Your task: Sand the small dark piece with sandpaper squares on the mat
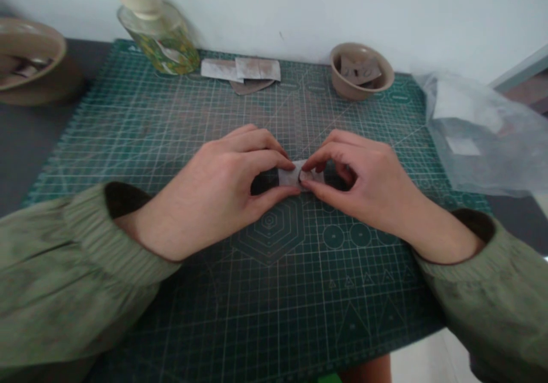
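Observation:
A small whitish strip (287, 177), paper-like in look, lies low over the middle of the green cutting mat (240, 297). My left hand (231, 172) pinches its left part between thumb and fingers. From the other side, my right hand (359, 169) grips the strip's right part, thumb below and fingertips above. A small dark edge shows between the two sets of fingertips; what it belongs to is too blurred to tell. The fingers hide much of the strip.
Behind my hands are a pump bottle (165, 43), flat whitish strips (259, 69) and a brown bowl (342, 83) holding grey-brown pieces. A larger bowl (64, 72) stands far left. A clear plastic bag (492, 163) lies at right. A white wall (299, 12) closes the back.

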A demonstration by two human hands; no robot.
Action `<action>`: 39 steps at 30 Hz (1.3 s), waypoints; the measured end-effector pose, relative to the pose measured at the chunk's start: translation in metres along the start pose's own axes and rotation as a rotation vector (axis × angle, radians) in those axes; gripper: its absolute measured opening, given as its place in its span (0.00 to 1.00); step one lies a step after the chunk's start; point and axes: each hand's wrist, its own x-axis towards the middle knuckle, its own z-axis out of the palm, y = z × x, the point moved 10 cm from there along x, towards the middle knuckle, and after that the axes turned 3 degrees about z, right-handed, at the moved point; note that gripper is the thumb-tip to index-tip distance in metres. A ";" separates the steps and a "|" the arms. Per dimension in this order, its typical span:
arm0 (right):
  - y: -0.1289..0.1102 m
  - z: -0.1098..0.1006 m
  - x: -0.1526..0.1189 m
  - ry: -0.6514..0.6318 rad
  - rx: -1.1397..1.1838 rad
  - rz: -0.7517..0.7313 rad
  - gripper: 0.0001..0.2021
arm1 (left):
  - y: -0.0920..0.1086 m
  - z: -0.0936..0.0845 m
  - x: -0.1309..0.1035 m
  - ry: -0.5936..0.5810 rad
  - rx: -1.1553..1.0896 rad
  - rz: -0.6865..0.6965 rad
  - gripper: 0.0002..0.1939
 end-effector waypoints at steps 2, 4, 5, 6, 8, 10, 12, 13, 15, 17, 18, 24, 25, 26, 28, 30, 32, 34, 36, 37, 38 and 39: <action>0.000 0.002 0.000 -0.003 -0.005 -0.001 0.06 | 0.000 0.000 0.000 0.003 0.010 0.004 0.09; 0.001 0.003 0.001 -0.005 -0.016 0.006 0.06 | 0.001 0.000 0.001 -0.002 0.021 0.016 0.09; 0.002 0.003 0.001 -0.005 -0.021 0.009 0.06 | 0.002 -0.001 0.001 -0.002 0.025 0.025 0.09; 0.002 0.004 0.001 -0.007 -0.024 0.009 0.06 | 0.002 -0.001 0.002 -0.009 0.027 0.035 0.10; 0.003 0.004 0.001 -0.010 -0.025 0.000 0.07 | 0.002 -0.002 0.001 -0.032 0.030 0.051 0.10; 0.002 0.005 0.001 -0.007 -0.023 -0.017 0.06 | 0.001 -0.002 0.001 -0.049 0.035 0.060 0.11; 0.003 0.005 0.001 0.000 -0.019 -0.025 0.06 | 0.000 -0.003 -0.001 -0.054 0.043 0.055 0.11; 0.003 0.005 0.002 0.004 -0.019 -0.026 0.06 | -0.001 -0.004 -0.001 -0.051 0.048 0.052 0.12; 0.004 0.005 0.002 0.009 -0.019 -0.026 0.06 | -0.002 -0.004 -0.001 -0.048 0.060 0.047 0.12; 0.004 0.006 0.003 0.014 -0.022 -0.028 0.06 | -0.002 -0.004 -0.001 -0.044 0.063 0.041 0.10; 0.004 0.006 0.004 0.017 -0.021 -0.029 0.06 | -0.003 -0.003 -0.001 -0.044 0.060 0.035 0.10; -0.001 0.011 0.007 0.016 -0.008 -0.050 0.05 | -0.005 -0.003 0.000 -0.036 0.045 0.036 0.08; -0.001 0.012 0.007 0.011 -0.005 -0.054 0.05 | -0.005 -0.003 0.000 -0.039 0.046 0.036 0.08; -0.002 0.013 0.007 0.005 -0.003 -0.060 0.05 | -0.005 -0.003 0.000 -0.042 0.046 0.036 0.08; -0.003 0.015 0.005 -0.009 0.004 -0.073 0.06 | -0.005 -0.003 0.000 -0.042 0.041 0.043 0.08; -0.004 0.015 0.003 -0.022 0.010 -0.081 0.06 | -0.004 -0.004 -0.001 -0.038 0.040 0.048 0.08; -0.003 0.014 0.001 -0.028 0.011 -0.082 0.06 | -0.005 -0.005 -0.001 -0.034 0.047 0.047 0.08; -0.002 0.013 0.000 -0.027 0.006 -0.080 0.06 | -0.005 -0.005 -0.002 -0.030 0.054 0.042 0.09; 0.000 0.010 0.000 -0.022 -0.002 -0.078 0.06 | -0.006 -0.004 -0.002 -0.030 0.051 0.036 0.09; 0.001 0.010 0.000 -0.019 -0.006 -0.077 0.06 | -0.006 -0.004 -0.002 -0.029 0.045 0.032 0.09; 0.002 0.009 0.000 -0.015 -0.011 -0.076 0.05 | -0.006 -0.004 -0.002 -0.029 0.037 0.028 0.09; 0.003 0.008 0.000 -0.009 -0.016 -0.076 0.05 | -0.007 -0.004 -0.002 -0.027 0.027 0.022 0.08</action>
